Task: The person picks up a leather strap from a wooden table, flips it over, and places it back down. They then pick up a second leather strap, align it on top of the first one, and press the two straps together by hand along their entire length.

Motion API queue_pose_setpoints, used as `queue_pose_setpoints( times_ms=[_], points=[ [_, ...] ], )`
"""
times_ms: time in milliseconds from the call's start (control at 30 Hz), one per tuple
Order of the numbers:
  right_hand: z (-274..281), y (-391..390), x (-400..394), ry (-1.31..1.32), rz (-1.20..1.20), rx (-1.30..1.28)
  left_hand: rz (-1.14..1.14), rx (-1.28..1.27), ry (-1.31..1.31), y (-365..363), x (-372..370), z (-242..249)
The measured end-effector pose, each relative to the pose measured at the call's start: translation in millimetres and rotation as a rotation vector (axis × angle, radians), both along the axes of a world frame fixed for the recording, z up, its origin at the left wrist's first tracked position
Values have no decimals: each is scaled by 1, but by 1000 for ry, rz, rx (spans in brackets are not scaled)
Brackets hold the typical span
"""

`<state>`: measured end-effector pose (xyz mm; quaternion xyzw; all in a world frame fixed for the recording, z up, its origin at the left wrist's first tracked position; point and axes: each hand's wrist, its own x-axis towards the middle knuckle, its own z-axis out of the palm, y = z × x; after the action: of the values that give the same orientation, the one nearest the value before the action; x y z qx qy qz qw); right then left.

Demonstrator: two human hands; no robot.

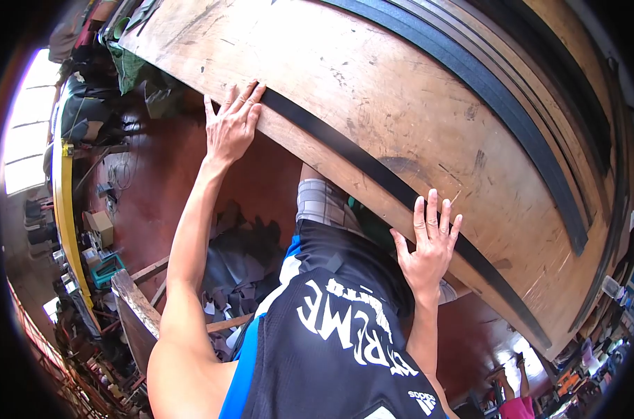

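Note:
A long black strap-like strip [345, 150] lies along the near edge of a worn wooden table [303, 70]. My left hand [232, 129] rests at the strip's left end, its fingers stretched out over the table edge and touching the strip's tip. Farther right, my right hand [429, 248] lies across the strip with fingers spread and the thumb apart. Both palms face down, and neither hand grips anything. Beyond my right hand the strip runs on to the table's right corner.
Several long dark strips [484, 77] lie along the table's far side. Dark scraps [244, 258] are heaped on the red floor [163, 167] below. A yellow beam [67, 223] and a teal crate [107, 269] stand at left. Another person [516, 398] is at lower right.

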<state>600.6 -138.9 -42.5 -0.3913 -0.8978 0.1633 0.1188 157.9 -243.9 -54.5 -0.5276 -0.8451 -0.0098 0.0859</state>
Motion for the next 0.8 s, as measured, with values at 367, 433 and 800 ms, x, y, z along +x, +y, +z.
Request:
queue_pose_setpoints(
  times_ms=[367,433,800],
  points=[
    [-1,1,1,-29,18,40,-496,174,-540,37,253,8],
    [0,2,3,-2,-6,4,-482,149,-508,37,267,0],
    [4,1,2,-58,-21,-5,-187,52,-159,13,110,-5]
  ],
)
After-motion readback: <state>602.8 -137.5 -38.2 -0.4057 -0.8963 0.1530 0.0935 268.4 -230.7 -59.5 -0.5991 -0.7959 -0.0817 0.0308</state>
